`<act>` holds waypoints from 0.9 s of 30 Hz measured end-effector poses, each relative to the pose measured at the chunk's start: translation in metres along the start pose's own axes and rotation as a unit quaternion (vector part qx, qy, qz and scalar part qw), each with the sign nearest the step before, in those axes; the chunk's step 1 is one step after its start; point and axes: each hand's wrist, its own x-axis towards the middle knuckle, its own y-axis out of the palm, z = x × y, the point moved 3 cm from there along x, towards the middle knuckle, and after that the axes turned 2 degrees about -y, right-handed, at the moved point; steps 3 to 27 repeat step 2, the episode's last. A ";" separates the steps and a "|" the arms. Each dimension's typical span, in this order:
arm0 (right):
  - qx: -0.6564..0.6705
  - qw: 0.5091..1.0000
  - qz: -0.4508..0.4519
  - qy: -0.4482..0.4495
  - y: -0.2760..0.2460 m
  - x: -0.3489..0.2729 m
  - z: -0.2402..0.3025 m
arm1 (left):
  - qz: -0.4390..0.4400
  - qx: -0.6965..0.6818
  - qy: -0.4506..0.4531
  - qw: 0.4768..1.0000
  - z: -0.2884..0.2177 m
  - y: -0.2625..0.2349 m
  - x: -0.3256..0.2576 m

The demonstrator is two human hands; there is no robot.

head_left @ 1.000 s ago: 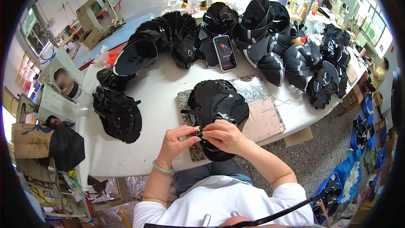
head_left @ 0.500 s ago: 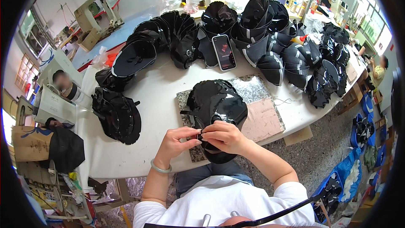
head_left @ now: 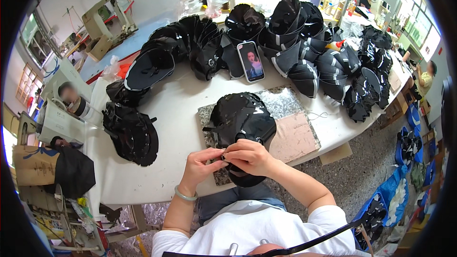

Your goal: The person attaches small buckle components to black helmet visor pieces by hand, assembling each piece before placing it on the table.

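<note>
A glossy black cap (head_left: 245,114) sits on the stone slab (head_left: 281,99) in front of me, its brim toward my body. My left hand (head_left: 202,165) and my right hand (head_left: 248,156) meet at the near left part of the cap, just above the brim. Both sets of fingertips are pinched together there around a small dark piece, which may be a strap end; the fingers hide most of it. A bangle circles my left wrist. To the left, another shiny black cap (head_left: 131,133) lies on the white table.
Stacked black caps (head_left: 164,50) curve along the table's back left, and black panels with pale strips (head_left: 304,74) pile up at the right. A lit phone (head_left: 251,62) leans between them. A pinkish block (head_left: 296,135) covers the slab's right part. Blue bags (head_left: 395,195) lie on the floor.
My hands stay pinched at the same spot, with only a slight shift. The phone's picture has changed to a brighter one. The whole view has tilted a little.
</note>
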 end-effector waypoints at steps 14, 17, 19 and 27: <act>0.013 1.000 0.027 -0.006 0.002 -0.001 -0.003 | -0.004 -0.028 -0.020 0.999 0.002 0.001 0.004; 0.013 1.000 0.027 -0.006 0.002 -0.001 -0.003 | -0.004 -0.028 -0.020 0.999 0.002 0.001 0.004; 0.013 1.000 0.027 -0.006 0.002 -0.001 -0.003 | -0.004 -0.028 -0.020 0.999 0.002 0.001 0.004; 0.013 1.000 0.027 -0.006 0.002 -0.001 -0.003 | -0.004 -0.028 -0.020 0.999 0.002 0.001 0.004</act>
